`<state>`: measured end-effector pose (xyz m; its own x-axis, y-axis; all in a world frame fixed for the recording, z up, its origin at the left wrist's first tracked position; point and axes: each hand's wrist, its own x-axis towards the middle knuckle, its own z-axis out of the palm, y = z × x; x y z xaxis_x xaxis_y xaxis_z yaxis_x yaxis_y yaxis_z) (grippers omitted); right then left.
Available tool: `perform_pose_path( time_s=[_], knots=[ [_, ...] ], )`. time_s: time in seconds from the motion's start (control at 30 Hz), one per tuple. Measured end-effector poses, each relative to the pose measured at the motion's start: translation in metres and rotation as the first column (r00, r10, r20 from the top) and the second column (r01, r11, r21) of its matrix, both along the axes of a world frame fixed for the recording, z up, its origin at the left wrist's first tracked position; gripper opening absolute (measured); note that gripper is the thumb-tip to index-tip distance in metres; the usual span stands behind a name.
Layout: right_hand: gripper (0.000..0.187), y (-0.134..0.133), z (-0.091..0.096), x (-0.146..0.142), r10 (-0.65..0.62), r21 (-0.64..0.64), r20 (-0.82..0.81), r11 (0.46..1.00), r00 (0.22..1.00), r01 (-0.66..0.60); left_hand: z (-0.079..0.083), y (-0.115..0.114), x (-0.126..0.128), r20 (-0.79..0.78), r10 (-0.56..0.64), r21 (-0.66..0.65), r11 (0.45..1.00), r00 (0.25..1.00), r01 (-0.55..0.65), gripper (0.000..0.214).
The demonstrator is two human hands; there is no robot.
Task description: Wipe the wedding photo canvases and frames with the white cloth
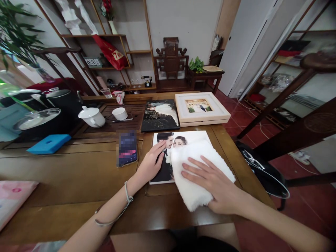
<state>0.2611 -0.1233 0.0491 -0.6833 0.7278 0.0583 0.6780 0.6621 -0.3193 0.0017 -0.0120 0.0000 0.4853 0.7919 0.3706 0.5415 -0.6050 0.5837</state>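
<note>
A photo panel point(160, 177) showing a couple lies flat near the front right of the wooden table. My left hand point(153, 159) rests on its left part, fingers stretched out and holding nothing. Over the panel's right side lies a fluffy white cloth point(181, 175), which hides much of the picture and hangs past the panel's lower edge. My right hand point(210, 176) is spread flat on top of this cloth, pressing it from above with the fingers apart. Left of my left hand lies a phone point(127, 148).
Behind the panel are a dark photo panel point(160, 115) and a light-framed picture point(203, 106). A white lidded teapot point(91, 117) and a white cup point(120, 113) stand on the tea tray point(105, 130). A blue box point(49, 144) is at left; a wooden chair point(296, 140) stands right.
</note>
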Motion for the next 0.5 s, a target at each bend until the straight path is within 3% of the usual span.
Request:
perform_pose_path(
  time_s=[0.1, 0.23, 0.3, 0.4, 0.5],
  knots=[
    [0.093, 0.026, -0.002, 0.000, -0.062, 0.009, -0.033, 0.998, 0.997, 0.063, 0.001, 0.000, -0.001, -0.004, -0.012, 0.002, 1.000, 1.000, 0.012, 0.041],
    [0.080, 0.081, -0.005, 0.000, -0.246, 0.040, -0.057, 0.968, 0.968, 0.248, 0.002, 0.000, -0.001, -0.006, -0.005, 0.011, 1.000, 1.000, 0.005, 0.040],
    [0.078, 0.094, -0.004, -0.007, -0.316, 0.045, -0.027, 0.947, 0.948, 0.317, 0.001, 0.000, -0.001, -0.002, -0.002, 0.014, 1.000, 1.000, 0.002, 0.040],
    [0.078, 0.081, 0.000, -0.030, -0.364, 0.078, 0.078, 0.930, 0.928, 0.358, 0.000, 0.000, 0.000, 0.005, 0.001, 0.012, 1.000, 1.000, -0.001, 0.041],
    [0.080, 0.040, 0.003, -0.059, -0.265, 0.079, 0.173, 0.964, 0.949, 0.255, 0.002, 0.000, -0.001, 0.006, -0.007, -0.008, 1.000, 1.000, 0.007, 0.041]
  ],
)
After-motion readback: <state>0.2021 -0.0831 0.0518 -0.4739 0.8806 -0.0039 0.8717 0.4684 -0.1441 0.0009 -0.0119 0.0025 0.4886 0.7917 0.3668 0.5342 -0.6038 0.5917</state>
